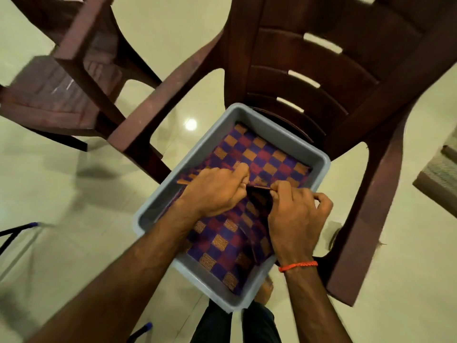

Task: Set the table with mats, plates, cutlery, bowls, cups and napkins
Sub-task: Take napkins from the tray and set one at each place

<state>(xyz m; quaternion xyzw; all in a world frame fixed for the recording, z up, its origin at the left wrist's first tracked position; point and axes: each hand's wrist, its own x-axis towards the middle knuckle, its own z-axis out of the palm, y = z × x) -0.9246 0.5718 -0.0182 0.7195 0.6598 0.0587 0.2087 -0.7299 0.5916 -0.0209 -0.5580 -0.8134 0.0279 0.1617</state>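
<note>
Woven checked mats (259,154) in purple, orange and red lie stacked in a grey plastic tub (282,134), which sits on the seat of a dark brown plastic chair (321,78). Both bare hands are in the tub, close together near its middle. The left grip (217,191) has its fingers curled, pinching a raised fold of the top mat. The right grip (296,214) is curled too, thumb and forefinger pinching a dark mat edge just beside the left fingers. An orange thread band (298,266) circles the right wrist. A second brown chair (61,78), blurred, stands to the left on the glossy cream tiled floor (61,194). Dark trousers (222,325) show below the tub.
</note>
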